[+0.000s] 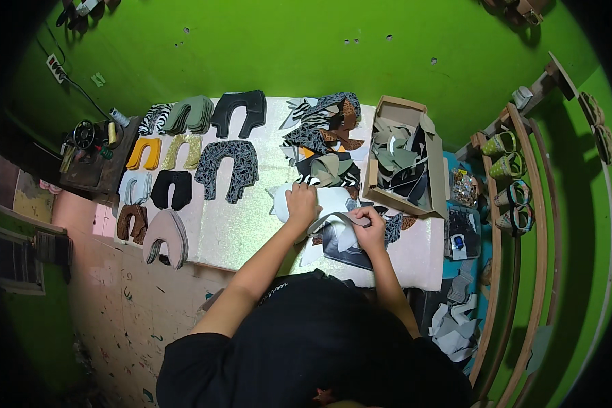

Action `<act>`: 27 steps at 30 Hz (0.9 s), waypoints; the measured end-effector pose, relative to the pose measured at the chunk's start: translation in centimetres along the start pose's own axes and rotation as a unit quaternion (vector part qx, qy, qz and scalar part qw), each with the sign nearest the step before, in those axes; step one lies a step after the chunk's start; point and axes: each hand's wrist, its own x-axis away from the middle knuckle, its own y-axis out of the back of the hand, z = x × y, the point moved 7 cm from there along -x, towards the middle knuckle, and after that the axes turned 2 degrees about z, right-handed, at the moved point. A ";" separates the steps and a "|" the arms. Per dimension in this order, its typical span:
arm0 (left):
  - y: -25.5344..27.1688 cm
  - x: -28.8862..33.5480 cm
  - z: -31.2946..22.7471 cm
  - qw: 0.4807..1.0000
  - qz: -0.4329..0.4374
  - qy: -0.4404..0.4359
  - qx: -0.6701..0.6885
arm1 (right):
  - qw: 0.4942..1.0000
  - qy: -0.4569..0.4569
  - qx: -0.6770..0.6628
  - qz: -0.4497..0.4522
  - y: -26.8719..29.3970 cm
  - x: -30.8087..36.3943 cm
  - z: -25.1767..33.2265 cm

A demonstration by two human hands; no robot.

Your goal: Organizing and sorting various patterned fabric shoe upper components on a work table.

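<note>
A white sheet piece [330, 202] with a grey-beige strip along its curled near edge lies over cut scraps at the middle of the table. My left hand [302, 202] presses on its left part, fingers bent over it. My right hand [369, 228] is closed in a pinch on the curled edge, lifting it a little. Beneath are a glossy black piece [343, 248] and white offcuts. Just beyond my left hand lies a pile of olive and zebra-striped scraps [330, 168].
Stacks of horseshoe-shaped pieces [231, 163] cover the table's left side. An open cardboard box [404, 204] of scraps stands right of my hands. Further right are a wooden rack [520, 238] with sandals [506, 156] and a tub of beads [464, 187]. A dark side table [102, 166] holds thread spools.
</note>
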 end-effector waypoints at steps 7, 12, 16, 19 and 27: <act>-0.8 -0.5 1.1 0.996 0.027 0.059 0.055 | 1.000 -0.004 0.000 0.024 0.0 0.3 0.0; -1.5 -0.7 1.6 0.993 0.039 0.073 0.086 | 1.000 -0.004 -0.001 0.023 0.2 0.6 -0.5; -0.7 0.0 1.0 0.994 0.010 0.021 0.106 | 1.000 -0.006 -0.006 0.022 0.3 0.7 -0.6; 0.4 0.7 0.4 0.990 -0.006 -0.029 0.135 | 1.000 -0.019 -0.004 0.021 0.5 0.6 -0.8; 3.1 2.4 1.0 0.885 0.039 -0.104 0.453 | 0.996 -0.013 0.066 0.065 0.9 -2.0 4.0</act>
